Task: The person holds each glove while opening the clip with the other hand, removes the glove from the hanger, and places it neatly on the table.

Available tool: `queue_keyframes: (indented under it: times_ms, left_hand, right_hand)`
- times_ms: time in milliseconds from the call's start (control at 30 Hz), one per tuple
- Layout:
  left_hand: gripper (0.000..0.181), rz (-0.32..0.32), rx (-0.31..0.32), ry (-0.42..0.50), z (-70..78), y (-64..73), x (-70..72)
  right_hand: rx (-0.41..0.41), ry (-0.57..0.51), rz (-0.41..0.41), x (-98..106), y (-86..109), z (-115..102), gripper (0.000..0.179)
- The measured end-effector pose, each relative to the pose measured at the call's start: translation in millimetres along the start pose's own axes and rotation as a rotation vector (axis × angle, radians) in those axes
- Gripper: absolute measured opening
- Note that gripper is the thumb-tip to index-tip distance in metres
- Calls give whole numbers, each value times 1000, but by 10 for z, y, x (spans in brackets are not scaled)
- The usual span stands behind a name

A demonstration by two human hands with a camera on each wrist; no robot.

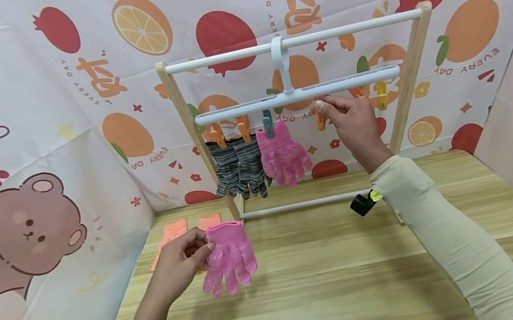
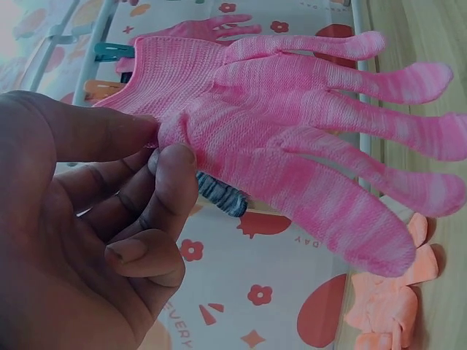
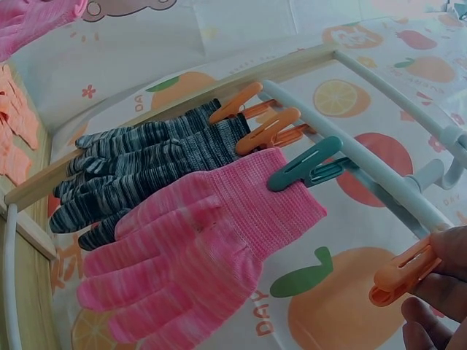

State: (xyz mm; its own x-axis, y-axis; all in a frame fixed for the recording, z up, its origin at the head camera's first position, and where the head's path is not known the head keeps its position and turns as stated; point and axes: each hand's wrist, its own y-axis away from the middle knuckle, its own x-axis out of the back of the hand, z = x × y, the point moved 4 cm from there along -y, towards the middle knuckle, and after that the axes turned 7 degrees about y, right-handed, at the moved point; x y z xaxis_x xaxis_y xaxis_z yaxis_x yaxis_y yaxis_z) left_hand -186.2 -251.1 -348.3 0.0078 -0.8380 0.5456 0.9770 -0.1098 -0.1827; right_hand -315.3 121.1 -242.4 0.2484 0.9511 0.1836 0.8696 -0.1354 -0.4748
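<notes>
The head view looks forward and down across the tabletop (image 1: pixel 329 279). The left wrist view sits close to the held pink glove (image 2: pixel 255 124); the right wrist view looks along the white hanger (image 1: pixel 237 110), which the head view shares.

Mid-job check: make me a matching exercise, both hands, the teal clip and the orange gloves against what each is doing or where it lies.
1. Left hand
2. Right hand
3. Teal clip
4. Orange gloves

A. On the table
B. Clamps the hanging pink glove
C. Holds a loose pink glove
D. Pinches an orange clip

Pairs: 1-C, 2-D, 3-B, 4-A
</notes>
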Motion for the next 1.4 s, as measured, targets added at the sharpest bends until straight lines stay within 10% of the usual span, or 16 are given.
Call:
queue_keyframes:
  times_ms: [1400]
  left_hand:
    - [5,-64,33,9,-163,89,-87]
  right_hand:
    - [-31,4,-17,32,6,-10,39]
